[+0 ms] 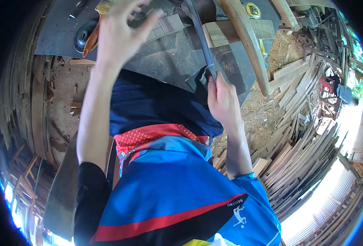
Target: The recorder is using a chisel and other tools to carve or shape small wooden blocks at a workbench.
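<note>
Over the dark workbench [177, 57]:
Right hand [222, 98]: fist closed on a long dark tool [202, 37], perhaps a file, angled up for working
Left hand [122, 33]: fingers spread, holding nothing, reaching toward wooden blocks [165, 26]
Curved wooden piece [249, 41]: lies beside the tool

Left hand [122, 35] raised toward eleven o'clock, fingers spread and loose, bare forearm extended, right hand [222, 100] near one o'clock, fingers curled closed, wrist straight

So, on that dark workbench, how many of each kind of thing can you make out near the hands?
Long dark tool, held by the right hand: 1
Curved wooden piece: 1
Flat wooden block: 1
Round black disc: 1
Yellow tape measure: 1
Total: 5
The left hand is open above the workbench.
</note>
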